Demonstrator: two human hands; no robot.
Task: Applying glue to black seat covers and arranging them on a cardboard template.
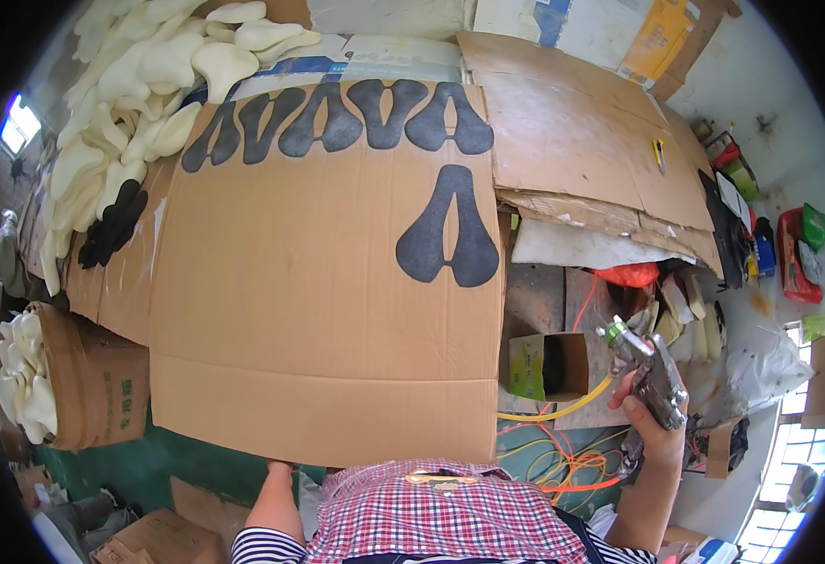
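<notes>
My right hand, raised at the right beyond the cardboard's edge, is closed round a metal spray gun. The gun has a green-ringed nozzle end, and a yellow hose runs close by it. My left hand is at the near edge of the large cardboard sheet; its fingers are hidden beneath that edge, so their grip does not show. On the sheet, a row of dark split pads lies along the far edge. A single dark pad lies below the row at the right.
Cream foam pads are heaped at the far left, with black pieces beside them. A carton of pads stands left. More cardboard holds a yellow cutter. Orange hoses coil below a small open box.
</notes>
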